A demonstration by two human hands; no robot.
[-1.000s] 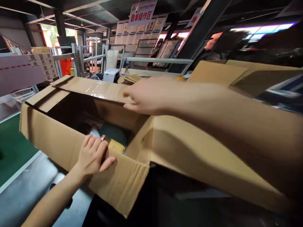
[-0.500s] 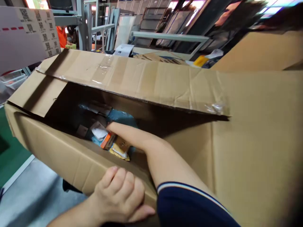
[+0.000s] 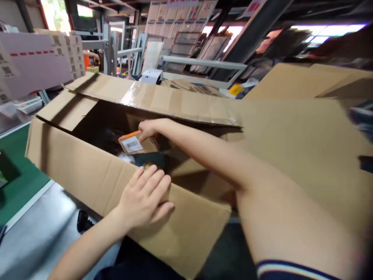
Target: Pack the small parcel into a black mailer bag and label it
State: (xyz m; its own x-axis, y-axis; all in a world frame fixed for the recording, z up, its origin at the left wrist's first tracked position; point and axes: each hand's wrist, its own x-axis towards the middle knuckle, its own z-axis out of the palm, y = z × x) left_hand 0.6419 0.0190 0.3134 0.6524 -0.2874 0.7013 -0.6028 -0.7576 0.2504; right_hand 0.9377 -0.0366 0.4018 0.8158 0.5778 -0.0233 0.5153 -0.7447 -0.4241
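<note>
My right hand [image 3: 147, 129] reaches inside a large open carton [image 3: 78, 159] and grips a small brown box [image 3: 150, 145]. This box has an orange edge and a white barcode label, and it is tilted above the carton's contents. My left hand [image 3: 145, 196] lies across the carton's near flap, fingers bent over its upper edge and thumb on the outer side. Below the small box, a whitish packet [image 3: 126, 157] and a yellowish item [image 3: 153, 166] show in part. Deeper contents are dark and blurred.
The carton's taped far flap [image 3: 163, 97] stands up behind my right forearm. A wide cardboard panel [image 3: 291, 136] spreads at right. A green surface [image 3: 17, 175] and a grey metal one [image 3: 43, 229] lie at left. Metal frames [image 3: 204, 62] and a person's orange sleeve [image 3: 86, 61] are behind.
My right hand has come up from the carton's bottom with the small orange-edged box. My left hand stays on the near flap, which now leans further outward. The view has shifted.
</note>
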